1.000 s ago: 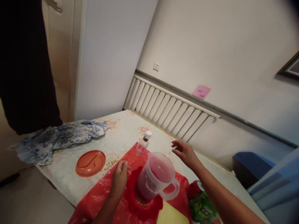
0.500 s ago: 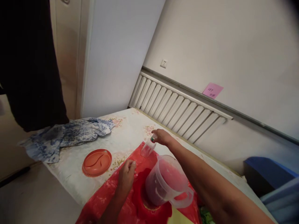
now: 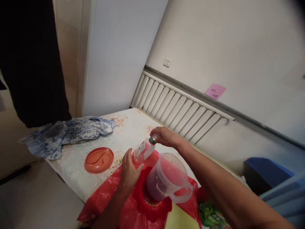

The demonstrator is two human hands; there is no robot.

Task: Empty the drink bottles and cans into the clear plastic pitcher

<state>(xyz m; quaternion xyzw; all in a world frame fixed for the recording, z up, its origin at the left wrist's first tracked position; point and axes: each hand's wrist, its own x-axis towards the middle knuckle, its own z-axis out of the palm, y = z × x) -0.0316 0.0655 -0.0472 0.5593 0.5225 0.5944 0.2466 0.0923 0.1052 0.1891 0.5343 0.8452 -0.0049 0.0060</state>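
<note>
Shut around the neck of a clear bottle (image 3: 144, 151) is my right hand (image 3: 163, 136). The bottle tilts with its base toward the left; it bears a pale label and a green band below its top. My left hand (image 3: 130, 170) is open beside the base, thumb and fingers apart; whether it touches the bottle I cannot tell. Just right of that hand, a translucent plastic jug (image 3: 158, 184) with a handle stands on a red scalloped dish (image 3: 154, 213). Red plastic sheeting (image 3: 105, 203) lies beneath them.
An orange round lid (image 3: 98, 160) lies on the flowered tablecloth (image 3: 81, 176) at the left, near a blue-and-white cloth (image 3: 81, 132). Something flat and yellow (image 3: 181, 219) and a green packet (image 3: 212, 214) are at the front. A radiator (image 3: 176, 101) lines the wall.
My right hand has lifted the bottle and tipped it, its base swinging left toward me. My left hand has opened and moved up to the bottle's base.
</note>
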